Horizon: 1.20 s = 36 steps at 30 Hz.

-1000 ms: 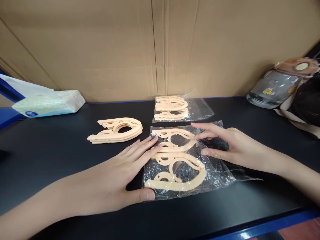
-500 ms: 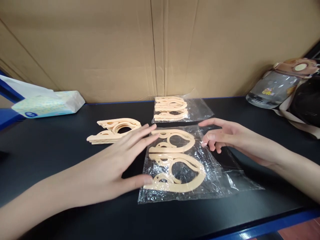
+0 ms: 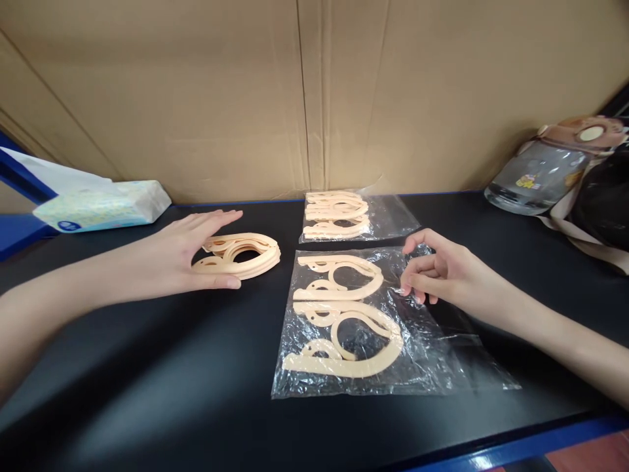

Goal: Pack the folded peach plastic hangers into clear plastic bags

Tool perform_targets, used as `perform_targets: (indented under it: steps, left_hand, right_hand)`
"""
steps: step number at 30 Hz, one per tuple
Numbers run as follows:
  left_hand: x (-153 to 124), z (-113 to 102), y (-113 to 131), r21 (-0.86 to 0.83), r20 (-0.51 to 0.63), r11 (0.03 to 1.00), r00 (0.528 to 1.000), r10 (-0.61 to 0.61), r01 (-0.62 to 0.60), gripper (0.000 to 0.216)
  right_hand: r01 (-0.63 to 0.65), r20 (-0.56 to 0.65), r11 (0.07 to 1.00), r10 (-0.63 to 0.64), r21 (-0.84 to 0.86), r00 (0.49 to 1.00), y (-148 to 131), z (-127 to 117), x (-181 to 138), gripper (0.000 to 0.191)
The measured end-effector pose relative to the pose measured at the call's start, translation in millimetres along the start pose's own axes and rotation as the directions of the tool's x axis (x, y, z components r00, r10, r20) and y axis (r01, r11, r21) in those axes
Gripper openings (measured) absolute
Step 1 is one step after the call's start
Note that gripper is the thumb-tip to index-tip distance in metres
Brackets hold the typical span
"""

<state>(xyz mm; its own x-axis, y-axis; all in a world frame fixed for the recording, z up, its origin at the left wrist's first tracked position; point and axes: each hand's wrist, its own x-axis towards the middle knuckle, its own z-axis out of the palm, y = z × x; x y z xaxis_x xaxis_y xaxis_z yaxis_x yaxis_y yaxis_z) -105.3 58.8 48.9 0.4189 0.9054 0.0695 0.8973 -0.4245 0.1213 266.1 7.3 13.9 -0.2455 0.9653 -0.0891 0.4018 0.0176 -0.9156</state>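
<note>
My left hand (image 3: 196, 252) reaches around a stack of beige folding hangers (image 3: 255, 265) on the left of the black table. The thumb lies along the near side of the stack and the fingers are spread over the far side, with a gap between fingers and hangers. My right hand (image 3: 437, 272) hovers at the right part of a clear plastic bag (image 3: 422, 360), fingers loosely bent and apart. Whether its fingertips touch the film I cannot tell. Inside that bag, two beige folding hangers (image 3: 373, 364) lie flat side by side.
Behind the near bag lies another clear bag (image 3: 388, 219) with several beige hangers (image 3: 337, 213). A tissue pack (image 3: 113, 206) sits at the back left. At the back right, a clear bottle (image 3: 540, 170) leans beside a strap (image 3: 584, 239). Cardboard (image 3: 236, 98) stands along the table's back.
My left hand has moved left and away from the near bag to the loose hanger stack, which now sits slightly turned. My right hand stays near the bag, its index finger more bent.
</note>
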Motion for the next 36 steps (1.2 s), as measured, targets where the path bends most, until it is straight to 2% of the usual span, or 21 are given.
perform_targets:
  steps: [4, 9, 12, 18, 22, 28, 31, 33, 36]
  left_hand:
    - [0.6, 1.3, -9.1, -0.003, 0.034, 0.998, 0.998, -0.061, 0.061, 0.089]
    - [0.8, 3.3, -17.4, -0.100, 0.063, 0.994, 0.997, -0.048, 0.054, 0.091]
    - [0.7, 1.5, -16.2, -0.142, 0.067, 0.988, 0.996, -0.060, 0.069, 0.090]
    - [1.5, -8.2, -2.4, -0.125, 0.067, 0.988, 0.994, -0.088, 0.095, 0.084]
    - [2.1, -11.3, 2.0, -0.104, 0.092, 0.990, 0.992, -0.084, 0.093, 0.081]
    - [2.1, -12.8, 5.9, -0.099, 0.069, 0.992, 0.995, -0.066, 0.073, 0.071]
    - [2.1, -8.7, 12.8, -0.118, 0.019, 0.993, 1.000, 0.000, 0.002, 0.073]
    - [-0.2, -2.9, 21.9, -0.129, -0.089, 0.984, 0.990, 0.108, -0.119, 0.074]
    - [-10.5, 7.1, 46.5, -0.113, -0.264, 0.949, 0.930, 0.256, -0.294, 0.070]
  right_hand:
    - [-0.026, -0.009, 1.000, 0.026, 0.010, 1.000, -0.4, -5.9, 1.8, 0.037]
    - [-0.058, -0.042, 0.998, 0.060, 0.026, 0.997, -0.3, -12.0, 4.3, 0.050]
    - [-0.034, -0.061, 0.999, 0.035, 0.020, 0.998, -1.1, -12.6, 4.2, 0.055]
    - [0.078, -0.117, 0.995, -0.086, -0.065, 0.989, -2.5, -11.1, 1.6, 0.046]
    - [0.103, -0.115, 0.991, -0.113, -0.090, 0.987, -2.4, -11.1, 0.4, 0.044]
    - [0.140, -0.126, 0.981, -0.158, -0.137, 0.979, -1.9, -11.7, -1.4, 0.040]
    - [0.198, -0.134, 0.962, -0.225, -0.188, 0.965, -3.9, -9.7, -4.0, 0.035]
    - [0.257, -0.139, 0.935, -0.296, -0.244, 0.945, -6.4, -6.8, -7.0, 0.029]
    - [0.306, -0.106, 0.905, -0.349, -0.294, 0.931, -11.9, -0.5, -13.8, 0.022]
